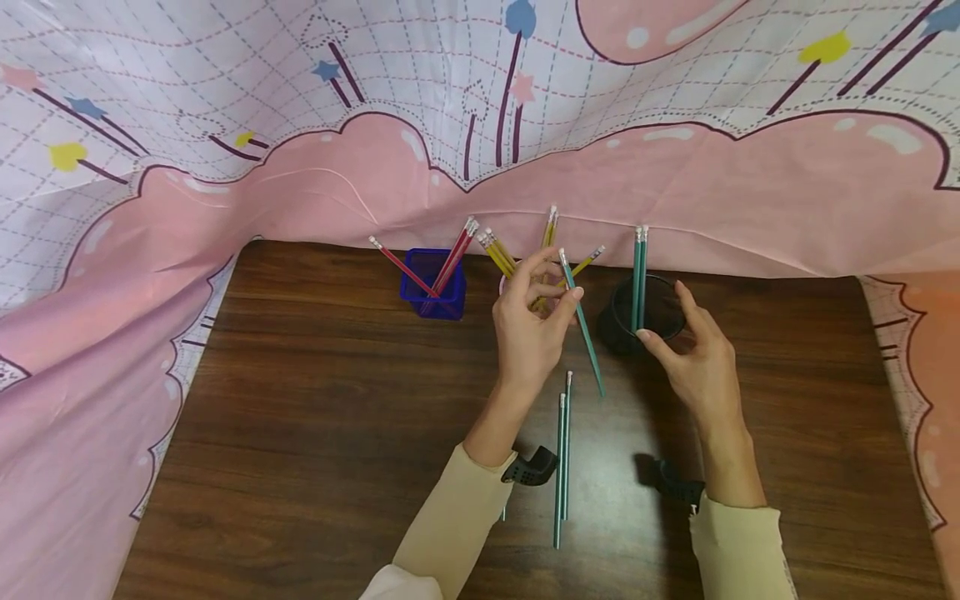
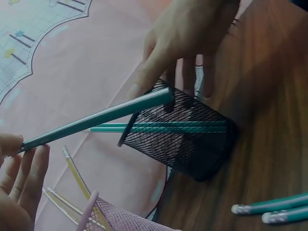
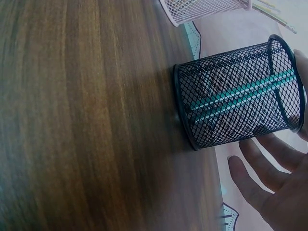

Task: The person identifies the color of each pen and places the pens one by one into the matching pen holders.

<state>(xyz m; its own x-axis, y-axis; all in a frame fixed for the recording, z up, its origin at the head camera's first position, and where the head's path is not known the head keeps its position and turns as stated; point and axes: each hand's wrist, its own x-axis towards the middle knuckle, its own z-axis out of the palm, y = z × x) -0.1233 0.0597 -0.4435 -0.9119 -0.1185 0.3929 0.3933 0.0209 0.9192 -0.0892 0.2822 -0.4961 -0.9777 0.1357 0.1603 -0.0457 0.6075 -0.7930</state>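
My left hand (image 1: 528, 333) pinches a green pencil (image 1: 590, 346) near its eraser end, and the pencil slants down over the table. On the right, a black mesh pencil cup (image 3: 231, 130) stands upright with two green pencils (image 1: 640, 267) in it, erasers up. My right hand (image 1: 705, 371) holds this cup by its rim, with thumb and forefinger on either side. The left wrist view shows the free end of the pinched pencil overlapping the cup's rim. Two more green pencils (image 1: 562, 467) lie side by side on the table below the hands.
A blue square pencil holder (image 1: 442, 310) with several red pencils stands at the left. Between it and the black cup is a pink mesh cup (image 2: 125, 219) with several yellow pencils, partly hidden by my left hand. A patterned pink cloth (image 1: 750, 217) hangs behind the wooden table (image 1: 300, 417).
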